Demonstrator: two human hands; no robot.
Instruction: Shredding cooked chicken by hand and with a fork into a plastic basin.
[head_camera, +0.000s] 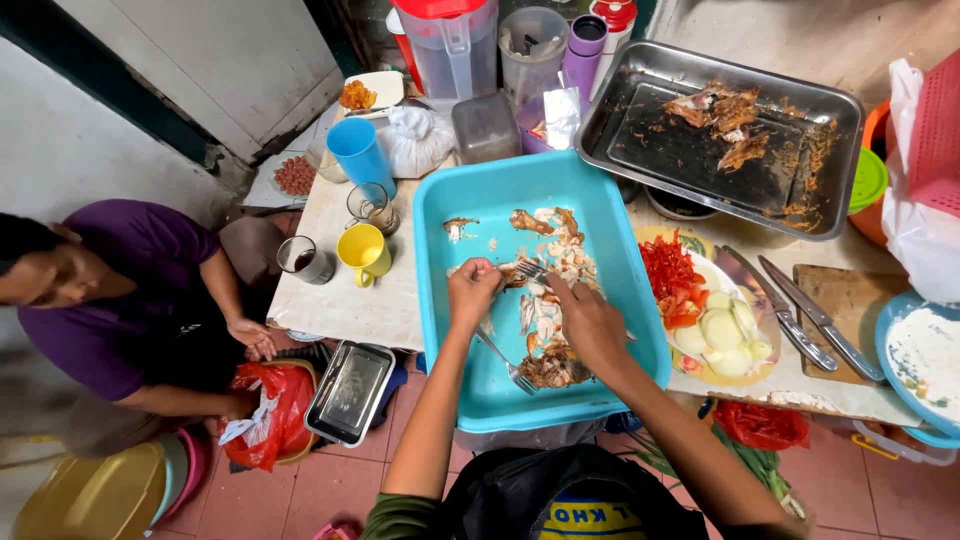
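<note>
A turquoise tub (440, 300) sits mid-tabletop (340, 300), holding shredded chicken (545, 310). The left hand (472, 290) pinches a fork (528, 268); the right hand (590, 320) pinches meat. At two o'clock, a steel tray (840, 130) holds scraps; at three, a plate (765, 330) of tomato and onion.

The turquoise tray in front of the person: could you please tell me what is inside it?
Inside the turquoise tray lie shredded cooked chicken pieces and a fork. The left hand and right hand cover part of the meat, so what lies beneath them cannot be seen.
</note>
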